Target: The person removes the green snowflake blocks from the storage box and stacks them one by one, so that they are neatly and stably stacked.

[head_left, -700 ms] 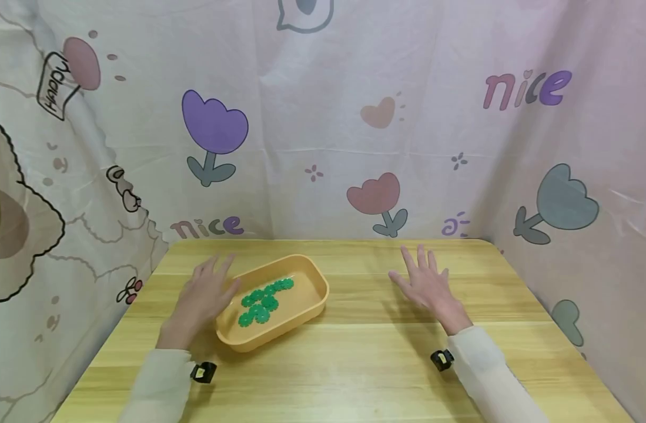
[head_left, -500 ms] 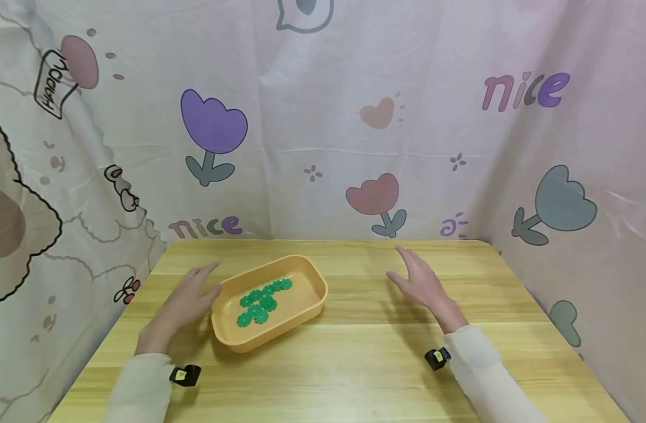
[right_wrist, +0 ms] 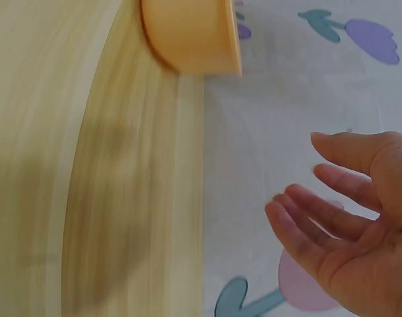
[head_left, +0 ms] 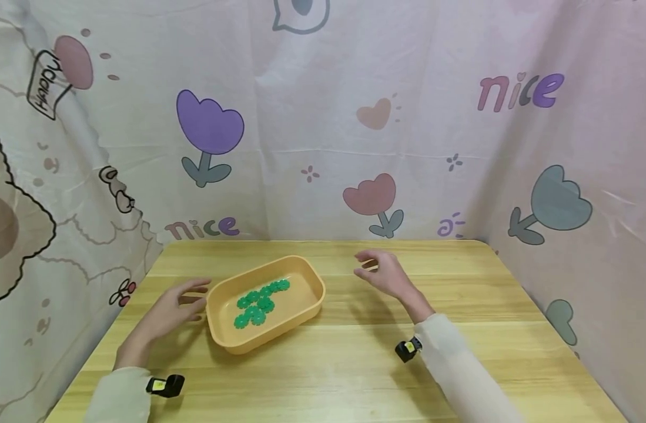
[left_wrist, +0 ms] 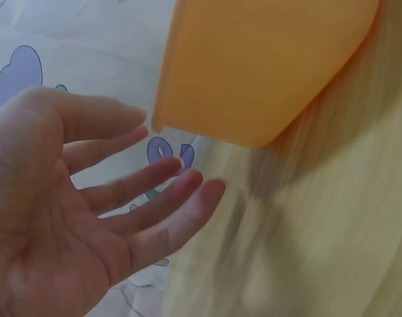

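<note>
A shallow yellow-orange plastic tray (head_left: 304,304) sits at a slant on the left half of the table. Several green flower-shaped discs (head_left: 256,304) lie inside it, bunched toward its left and middle. My left hand (head_left: 169,306) is just off the tray's left end, fingers loosely bent and holding nothing. In the left wrist view the tray's outer wall (left_wrist: 253,66) is close to my left fingertips, and a small gap shows between them. Right of the tray my right hand (head_left: 387,276) hovers over the table, relaxed and apart from the tray wall (right_wrist: 191,36).
The wooden table (head_left: 323,382) extends in front of the tray and to its right. A patterned cloth (head_left: 312,117) hangs behind the table and along both sides. Black cameras sit on the left wrist (head_left: 166,386) and the right wrist (head_left: 408,349).
My left hand has drawn back from above the tray to beyond its left end. Inward toward the tray comes my right hand, its spread fingers now bent. The discs stay in the tray.
</note>
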### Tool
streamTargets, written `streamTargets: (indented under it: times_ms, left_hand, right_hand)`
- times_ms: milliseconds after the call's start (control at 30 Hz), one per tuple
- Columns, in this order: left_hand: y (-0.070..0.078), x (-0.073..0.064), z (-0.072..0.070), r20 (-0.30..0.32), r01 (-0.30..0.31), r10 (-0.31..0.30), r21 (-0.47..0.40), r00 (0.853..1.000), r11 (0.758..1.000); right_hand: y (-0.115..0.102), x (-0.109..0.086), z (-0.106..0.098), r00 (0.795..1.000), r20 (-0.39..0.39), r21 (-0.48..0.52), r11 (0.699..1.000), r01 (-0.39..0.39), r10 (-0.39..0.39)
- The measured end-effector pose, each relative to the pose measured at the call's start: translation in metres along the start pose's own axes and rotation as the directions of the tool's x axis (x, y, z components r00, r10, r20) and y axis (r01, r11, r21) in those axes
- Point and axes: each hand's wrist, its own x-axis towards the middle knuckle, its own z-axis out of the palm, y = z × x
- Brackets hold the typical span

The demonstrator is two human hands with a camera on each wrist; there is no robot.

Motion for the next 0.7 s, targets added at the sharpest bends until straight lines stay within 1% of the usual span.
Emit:
streamTargets:
  times_ms: [133,267,433,600,700]
  left_hand:
    - [-0.008,0.002,0.003,0.028,-0.009,0.011,-0.09,1.0,0.996]
    - [-0.012,0.003,0.005,0.049,-0.027,0.035,-0.147,0.998,0.989]
    - [-0.014,0.004,0.006,0.065,-0.043,0.055,-0.166,0.996,0.985]
    - [-0.016,0.004,0.006,0.064,-0.045,0.058,-0.18,0.996,0.983]
    - [-0.017,0.005,0.007,0.062,-0.046,0.058,-0.192,0.996,0.98]
  right_hand:
    - [-0.012,0.008,0.015,1.0,0.026,0.031,0.999,0.015,-0.016]
    - [-0.023,0.015,0.03,0.999,0.049,0.058,0.998,0.016,-0.019]
    - [-0.039,0.025,0.046,0.995,0.088,0.083,0.995,0.047,-0.054]
    - [-0.054,0.033,0.064,0.985,0.141,0.106,0.991,0.087,-0.101]
    - [-0.06,0.038,0.076,0.978,0.173,0.086,0.991,0.103,-0.117]
